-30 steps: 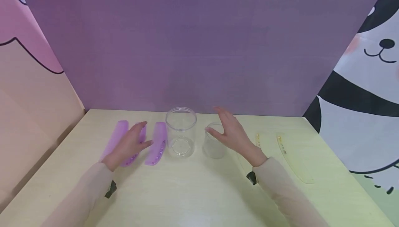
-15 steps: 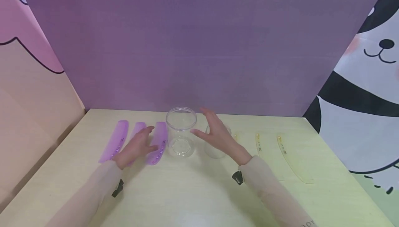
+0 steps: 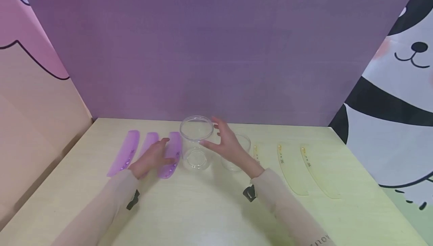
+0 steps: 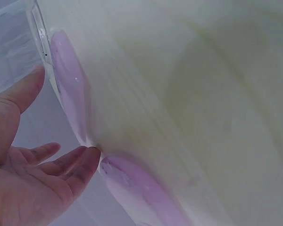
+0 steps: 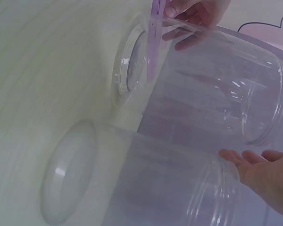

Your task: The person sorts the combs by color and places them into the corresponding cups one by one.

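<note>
A tall clear plastic jar stands upright near the table's back edge. My right hand reaches to its right side, fingers spread near the rim; whether they touch it I cannot tell. Behind that hand is a smaller clear jar, partly covered, and seen fully beside the tall jar in the right wrist view. My left hand hovers with loose fingers between the middle purple comb and the right purple comb, holding nothing. In the left wrist view, two purple combs lie past the fingertips.
Another purple comb lies at the far left. To the right are three pale yellow transparent combs, the outermost yellow comb nearest the table's right side. A purple panel rises behind the light wooden table.
Both hands have moved inward. My right hand has shifted left from over the smaller jar to the tall jar's side; my left hand has moved right toward the right purple comb.
</note>
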`<state>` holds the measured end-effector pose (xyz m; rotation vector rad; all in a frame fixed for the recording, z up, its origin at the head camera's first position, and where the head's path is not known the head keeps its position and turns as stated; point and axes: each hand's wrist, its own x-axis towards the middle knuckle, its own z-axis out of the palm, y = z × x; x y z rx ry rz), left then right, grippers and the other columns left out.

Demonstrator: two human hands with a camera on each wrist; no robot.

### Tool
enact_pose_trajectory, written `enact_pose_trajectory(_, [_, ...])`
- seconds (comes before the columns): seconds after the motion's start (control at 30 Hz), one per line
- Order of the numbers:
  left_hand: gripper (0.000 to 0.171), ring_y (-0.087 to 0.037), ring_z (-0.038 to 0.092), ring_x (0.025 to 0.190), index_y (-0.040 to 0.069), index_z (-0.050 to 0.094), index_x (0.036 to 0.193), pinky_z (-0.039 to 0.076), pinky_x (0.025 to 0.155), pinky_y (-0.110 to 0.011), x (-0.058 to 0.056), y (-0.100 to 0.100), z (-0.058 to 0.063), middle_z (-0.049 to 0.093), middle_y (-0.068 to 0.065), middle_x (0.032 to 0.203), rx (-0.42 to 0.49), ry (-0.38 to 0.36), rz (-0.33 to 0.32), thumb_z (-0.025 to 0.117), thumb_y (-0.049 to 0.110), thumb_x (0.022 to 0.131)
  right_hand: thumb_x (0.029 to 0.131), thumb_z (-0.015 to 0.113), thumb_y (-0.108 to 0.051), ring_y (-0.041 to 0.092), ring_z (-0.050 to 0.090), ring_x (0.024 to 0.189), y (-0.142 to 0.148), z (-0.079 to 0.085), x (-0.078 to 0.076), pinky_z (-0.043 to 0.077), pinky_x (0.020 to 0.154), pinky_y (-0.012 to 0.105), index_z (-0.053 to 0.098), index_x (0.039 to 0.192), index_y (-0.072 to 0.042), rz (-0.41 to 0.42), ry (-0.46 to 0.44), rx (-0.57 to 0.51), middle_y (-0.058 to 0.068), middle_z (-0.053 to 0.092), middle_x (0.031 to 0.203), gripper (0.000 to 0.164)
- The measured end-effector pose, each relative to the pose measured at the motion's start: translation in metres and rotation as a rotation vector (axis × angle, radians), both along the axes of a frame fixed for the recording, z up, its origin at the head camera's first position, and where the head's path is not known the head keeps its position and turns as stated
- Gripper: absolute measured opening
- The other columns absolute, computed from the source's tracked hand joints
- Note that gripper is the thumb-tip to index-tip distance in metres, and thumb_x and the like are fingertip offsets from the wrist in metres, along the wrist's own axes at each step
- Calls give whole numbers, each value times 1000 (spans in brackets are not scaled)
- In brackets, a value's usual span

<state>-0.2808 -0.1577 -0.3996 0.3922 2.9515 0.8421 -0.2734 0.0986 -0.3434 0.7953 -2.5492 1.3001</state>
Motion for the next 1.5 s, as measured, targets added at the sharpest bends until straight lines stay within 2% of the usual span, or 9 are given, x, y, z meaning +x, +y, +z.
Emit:
enact_pose_trajectory(0.23, [86, -45, 42, 120, -6, 25, 138, 37, 102, -51, -1, 4, 0, 44, -31, 130, -27, -21, 28, 75, 23, 74, 80, 71, -23, 34, 39, 128, -3, -8, 0, 40, 102, 46, 22, 141, -1, 22, -72, -95, 15, 31, 144, 82])
enact_pose_trajectory(0.5, [90, -44, 45, 118, -4, 27, 138, 40, 99, -53, -2, 7, -2, 48, -28, 127, -12, -25, 47, 78, 27, 70, 79, 71, -20, 36, 36, 130, -6, -13, -1, 40, 102, 45, 19, 143, -3, 47, -128, -177, 14, 27, 147, 84])
enact_pose_trajectory(0.87, [94, -44, 43, 120, -3, 28, 137, 40, 99, -53, -2, 10, -2, 44, -29, 129, 64, -87, 132, 81, 24, 65, 79, 71, -21, 36, 34, 131, -9, -21, -3, 39, 103, 47, 17, 144, -7, 48, -158, -208, 14, 28, 146, 85])
enact_pose_trajectory(1.2, [104, -41, 48, 114, -7, 24, 137, 44, 95, -52, -6, 6, -2, 47, -28, 124, 128, -114, 155, 85, 22, 58, 80, 71, -20, 33, 35, 132, -11, -24, -3, 37, 103, 49, 19, 143, -8, 36, -156, -225, 16, 30, 145, 82])
enact_pose_trajectory(1.5, [106, -43, 44, 118, -8, 21, 139, 41, 99, -51, -13, 3, -5, 43, -30, 130, 161, -144, 173, 85, 22, 59, 80, 70, -20, 34, 36, 131, -10, -24, -1, 38, 103, 48, 20, 142, -10, 35, -152, -235, 13, 31, 145, 81])
